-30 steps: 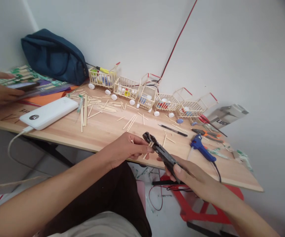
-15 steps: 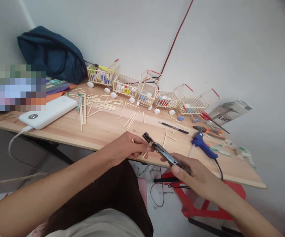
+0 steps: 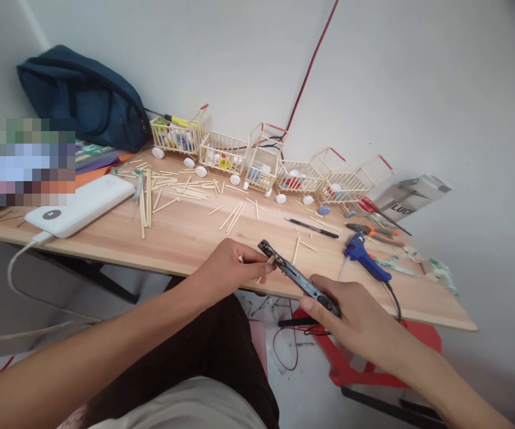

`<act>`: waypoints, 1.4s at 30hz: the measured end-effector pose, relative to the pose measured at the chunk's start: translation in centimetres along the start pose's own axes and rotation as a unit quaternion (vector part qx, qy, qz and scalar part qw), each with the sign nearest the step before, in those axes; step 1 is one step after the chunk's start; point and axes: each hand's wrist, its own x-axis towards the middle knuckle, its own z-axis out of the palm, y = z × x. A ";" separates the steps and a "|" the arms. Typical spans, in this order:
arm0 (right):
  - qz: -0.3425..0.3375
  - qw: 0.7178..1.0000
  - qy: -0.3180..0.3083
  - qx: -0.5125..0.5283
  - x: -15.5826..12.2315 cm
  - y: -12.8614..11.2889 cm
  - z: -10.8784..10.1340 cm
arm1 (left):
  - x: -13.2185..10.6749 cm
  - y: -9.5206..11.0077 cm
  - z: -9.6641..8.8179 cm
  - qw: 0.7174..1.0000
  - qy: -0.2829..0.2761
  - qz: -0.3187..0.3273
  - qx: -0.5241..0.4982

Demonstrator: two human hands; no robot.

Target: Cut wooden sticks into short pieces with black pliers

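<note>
Small Pinch, Slow Squeeze

Our left hand (image 3: 239,262) pinches a few thin sticks (image 3: 272,260) between thumb and fingers. Our right hand (image 3: 350,313) is wrapped around the handles of the dark tool (image 3: 304,282). The tool's head is right by the stick ends, over the near edge of the desk (image 3: 186,232). We can't tell how hard it bites. To do this well, we should line the sticks up, mind our thumb near the jaws, and squeeze gently.

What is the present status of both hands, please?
Left hand pinching thin sticks. Right hand gripping dark tool, head at sticks. Nothing visibly in the way.
</note>
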 end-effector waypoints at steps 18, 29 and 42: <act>0.016 0.998 0.038 -0.047 0.8 0.2 1.5 | -0.3 0.1 0.2 0.992 0.073 0.059 0.088; 0.033 0.996 0.053 -0.061 1.6 -0.2 2.3 | -0.8 0.3 -0.3 0.989 0.087 0.067 0.099; 0.023 0.992 0.127 -0.009 1.4 0.6 2.5 | -1.1 0.4 -0.4 0.989 0.086 0.083 0.091</act>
